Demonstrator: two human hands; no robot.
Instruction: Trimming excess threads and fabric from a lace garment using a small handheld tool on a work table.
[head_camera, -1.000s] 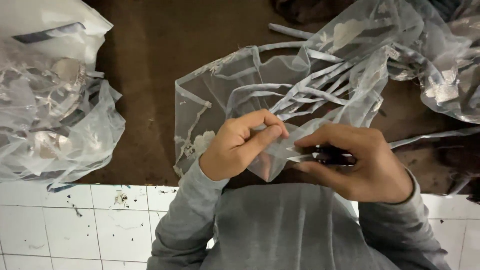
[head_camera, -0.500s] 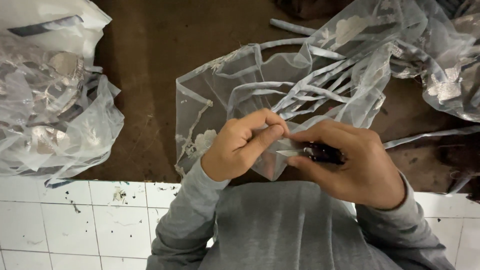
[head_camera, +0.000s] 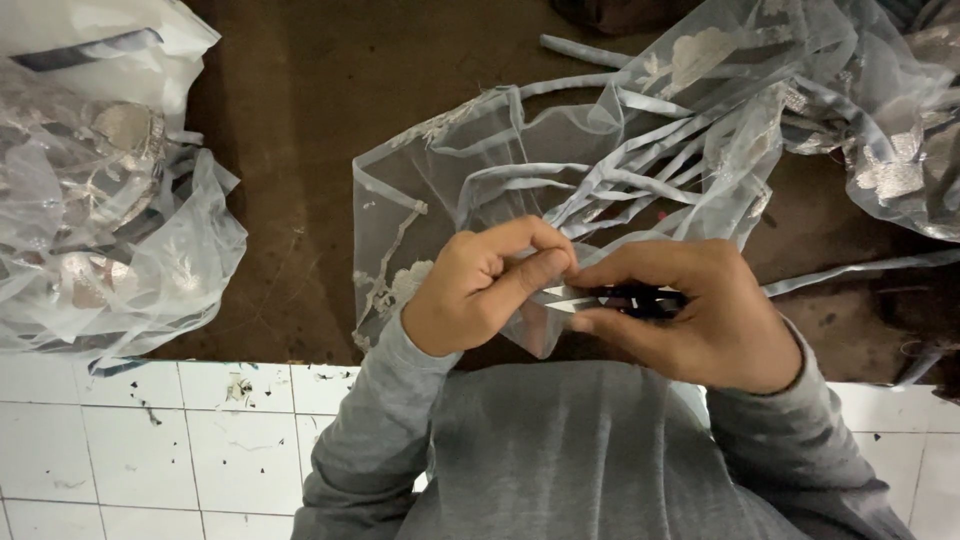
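Over my grey-sleeved lap, my left hand (head_camera: 480, 290) pinches a fold of sheer grey fabric (head_camera: 520, 190) while my right hand (head_camera: 690, 310) grips small dark snips (head_camera: 630, 300) at its edge; beyond, ribbon strips (head_camera: 640, 170) trail across the brown surface (head_camera: 290, 150).

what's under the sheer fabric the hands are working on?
Under the sheer fabric, the dark brown floor shows through, with grey ribbon strips bunched in it. Whatever lies beneath the left hand and right hand is covered.

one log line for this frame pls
left hand: pinches sheer fabric | right hand: holds small black snips at fabric edge | surface: brown mat
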